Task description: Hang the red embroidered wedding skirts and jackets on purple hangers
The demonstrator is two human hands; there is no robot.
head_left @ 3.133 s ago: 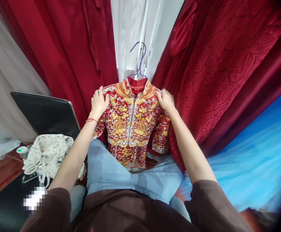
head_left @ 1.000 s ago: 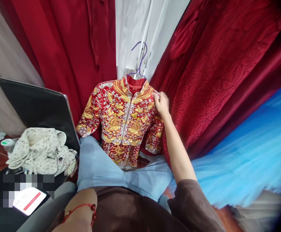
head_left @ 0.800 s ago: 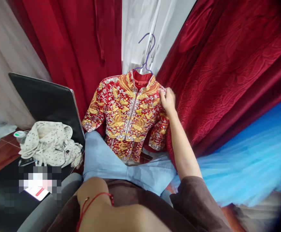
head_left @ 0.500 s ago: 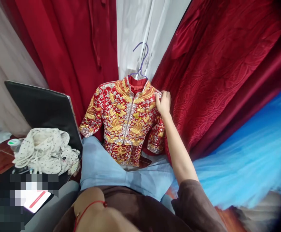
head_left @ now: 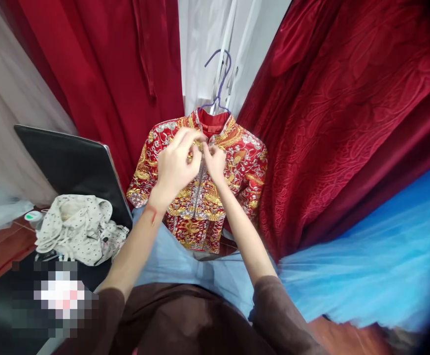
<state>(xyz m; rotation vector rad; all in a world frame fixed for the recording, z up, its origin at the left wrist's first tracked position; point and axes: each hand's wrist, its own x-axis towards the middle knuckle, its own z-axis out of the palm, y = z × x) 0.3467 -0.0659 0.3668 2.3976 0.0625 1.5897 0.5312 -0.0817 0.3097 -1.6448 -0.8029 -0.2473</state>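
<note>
A red jacket with dense gold and silver embroidery hangs upright in front of me, its collar standing and a zip line running down the front. A purple hanger comes up out of its neck. My left hand, a red string on its wrist, is at the front just below the collar; its fingers curve over with the thumb apart from them. Close beside it, my right hand is closed in a pinch at the top of the front opening. The fingertips partly hide the cloth there.
Dark red garments hang left and right. A blue tulle skirt spreads at the right. On the left are a black flat panel, a spotted white cloth and a small round tub.
My right hand has moved from the jacket's shoulder to the front below the collar. My left arm has risen from near my body, bringing that hand to the same spot.
</note>
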